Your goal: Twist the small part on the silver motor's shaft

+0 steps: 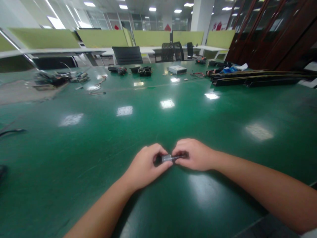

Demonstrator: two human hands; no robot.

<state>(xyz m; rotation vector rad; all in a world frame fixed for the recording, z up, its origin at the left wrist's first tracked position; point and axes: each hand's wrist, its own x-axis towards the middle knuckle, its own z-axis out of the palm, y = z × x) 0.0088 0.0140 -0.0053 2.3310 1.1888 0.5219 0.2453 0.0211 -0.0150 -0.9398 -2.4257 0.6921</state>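
Observation:
Just above the green table, my left hand [150, 165] is closed around a small silver metal cylinder [166, 158], thumb below it and fingers above. A dark part at the cylinder's left end is mostly covered by that hand. From its right end a thin dark piece [176, 157] reaches into my right hand [192, 153]. My right hand pinches this piece between thumb and fingers. The two hands almost touch, fingertips facing each other. Blur hides what kind of part this is, and whether the cylinder and the dark piece are joined.
The glossy green tabletop [104, 142] spreads all around. Electronic parts [71, 76] lie at the far left, a white box [177, 69] at the back, and long black strips [250, 78] at the far right. A dark cable [12, 131] is near the left edge.

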